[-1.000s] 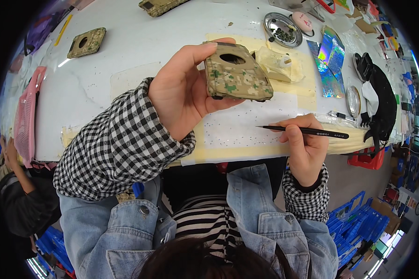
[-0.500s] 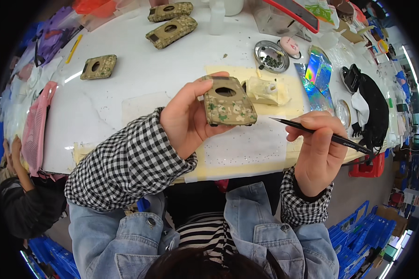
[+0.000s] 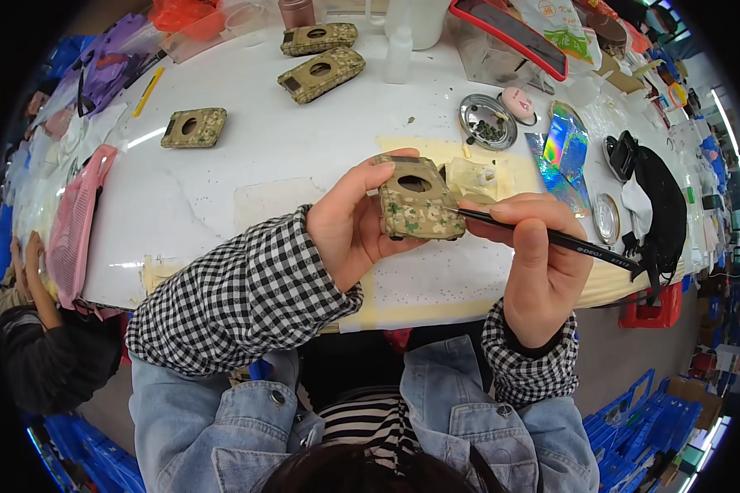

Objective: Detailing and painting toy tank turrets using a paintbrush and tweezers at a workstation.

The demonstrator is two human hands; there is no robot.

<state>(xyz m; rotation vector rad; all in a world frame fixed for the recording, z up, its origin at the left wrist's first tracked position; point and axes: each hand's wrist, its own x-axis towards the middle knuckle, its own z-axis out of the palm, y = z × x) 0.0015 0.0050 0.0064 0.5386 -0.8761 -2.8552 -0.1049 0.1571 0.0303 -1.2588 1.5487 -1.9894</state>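
My left hand (image 3: 341,218) is closed around a camouflage-painted model tank hull (image 3: 427,218), thumb on its far left edge. The hull has a round opening in its top and is tilted toward me. In my right hand (image 3: 543,275) is a pair of black tweezers (image 3: 555,237), pinched between thumb and fingers. Their fine tip meets, or nearly meets, the hull's top surface right of the opening; whether anything sits in the tip is too small to tell. Just behind lies a cream-coloured block (image 3: 469,175), partly hidden by the hull and my right hand.
Similar hulls (image 3: 322,76) (image 3: 205,128) stand at the back and left. A metal dish (image 3: 466,125) of small dark parts and a pink round object (image 3: 518,104) are back right. Tiny specks dot the white sheet (image 3: 436,283) below my hands. Another person's hand (image 3: 34,255) shows far left.
My right hand has moved left, bringing the tweezers from beside the hull to its top surface. The whole view has shifted slightly; my left hand still holds the hull.
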